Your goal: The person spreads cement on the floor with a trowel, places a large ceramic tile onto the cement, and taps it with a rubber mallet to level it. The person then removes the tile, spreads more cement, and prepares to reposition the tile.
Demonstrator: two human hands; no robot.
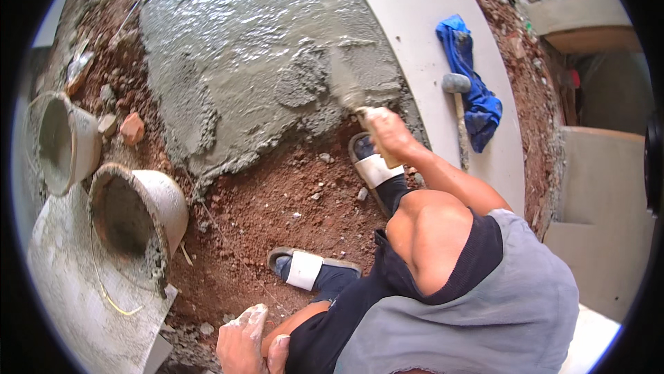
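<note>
As our right hand (389,132) tightly grips the trowel (344,83) laid against the near part of the wet mortar (256,42), our left hand (242,343) hangs half-open and empty beside our left leg (299,320).

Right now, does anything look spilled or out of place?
Slightly: the blue cloth lies crumpled on the pale slab, the mallet overlapping its edge, as if dropped. Mortar crusts the rim of the nearer bucket.

Grey shirt (477,305), black shorts (356,329), ribbed hem (478,262), dark socks (337,280), white-strapped sandals (304,270).
</note>
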